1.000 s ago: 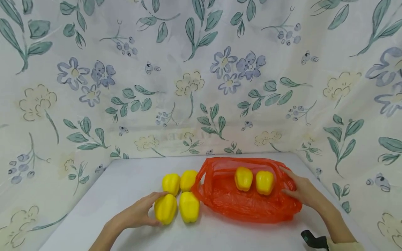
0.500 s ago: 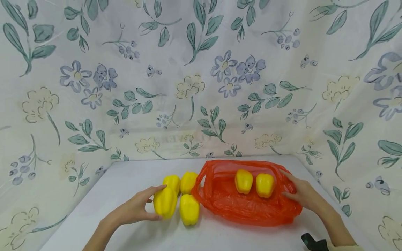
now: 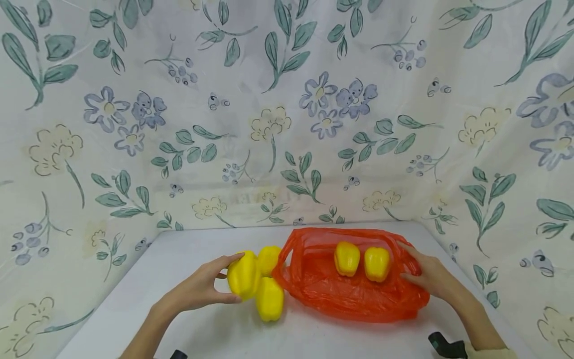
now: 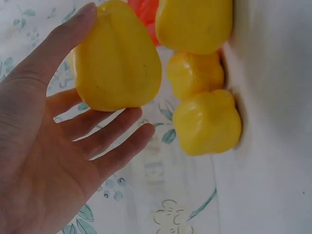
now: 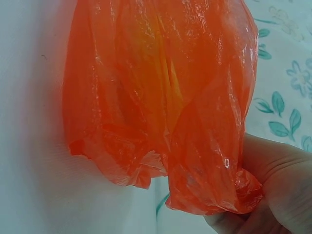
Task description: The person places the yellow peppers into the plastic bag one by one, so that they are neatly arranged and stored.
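My left hand (image 3: 199, 285) grips a yellow bell pepper (image 3: 242, 279) between thumb and fingers; the left wrist view shows this pepper (image 4: 117, 58) raised off the table. Three more yellow bell peppers are grouped just beyond it: one at the front (image 3: 270, 300), one behind (image 3: 269, 260), and one mostly hidden by the held pepper. A red plastic bag (image 3: 354, 305) lies on its right, mouth spread open, with two yellow bell peppers (image 3: 347, 259) inside. My right hand (image 3: 426, 271) holds the bag's right side, its crumpled film (image 5: 204, 190) bunched against the fingers.
The white table (image 3: 179, 254) runs back to a floral curtain (image 3: 269, 124) that also hangs along both sides. A black device (image 3: 448, 345) sits at my right wrist, and a dark tip of another (image 3: 178, 354) shows below my left wrist.
My left hand has lifted the front-left bell pepper from the table and moved it up and slightly to the right, over the back-left one. My right hand stays on the bag.
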Demonstrator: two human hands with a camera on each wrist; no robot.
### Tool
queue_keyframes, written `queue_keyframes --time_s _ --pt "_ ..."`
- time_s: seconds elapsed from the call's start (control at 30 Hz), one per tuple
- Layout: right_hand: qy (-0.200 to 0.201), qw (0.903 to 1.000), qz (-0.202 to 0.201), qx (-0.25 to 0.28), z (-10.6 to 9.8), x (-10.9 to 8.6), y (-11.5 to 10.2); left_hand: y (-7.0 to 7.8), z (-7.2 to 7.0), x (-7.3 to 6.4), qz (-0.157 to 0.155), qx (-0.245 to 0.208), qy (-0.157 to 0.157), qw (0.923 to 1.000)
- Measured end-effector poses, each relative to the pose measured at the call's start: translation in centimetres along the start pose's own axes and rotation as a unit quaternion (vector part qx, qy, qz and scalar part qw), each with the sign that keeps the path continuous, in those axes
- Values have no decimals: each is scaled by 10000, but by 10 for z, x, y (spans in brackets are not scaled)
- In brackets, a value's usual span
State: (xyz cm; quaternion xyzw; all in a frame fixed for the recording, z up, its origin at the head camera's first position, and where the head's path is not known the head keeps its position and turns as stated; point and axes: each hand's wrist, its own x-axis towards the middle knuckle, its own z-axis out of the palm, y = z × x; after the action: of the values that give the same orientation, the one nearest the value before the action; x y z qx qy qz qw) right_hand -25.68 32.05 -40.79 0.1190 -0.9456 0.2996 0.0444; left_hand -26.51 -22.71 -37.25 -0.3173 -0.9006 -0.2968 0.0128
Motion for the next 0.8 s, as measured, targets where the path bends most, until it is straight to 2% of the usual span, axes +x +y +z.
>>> queue_keyframes --time_s 0.37,0.63,0.8 --pt "0 10000 57 22 2 0 -1 30 3 28 411 -62 -199 9989" --pt "-28 10000 32 86 1 0 -2 48 10 50 557 -156 -394 9975" --pt "-19 10000 1 36 1 0 -1 55 17 65 547 -295 -606 9962"
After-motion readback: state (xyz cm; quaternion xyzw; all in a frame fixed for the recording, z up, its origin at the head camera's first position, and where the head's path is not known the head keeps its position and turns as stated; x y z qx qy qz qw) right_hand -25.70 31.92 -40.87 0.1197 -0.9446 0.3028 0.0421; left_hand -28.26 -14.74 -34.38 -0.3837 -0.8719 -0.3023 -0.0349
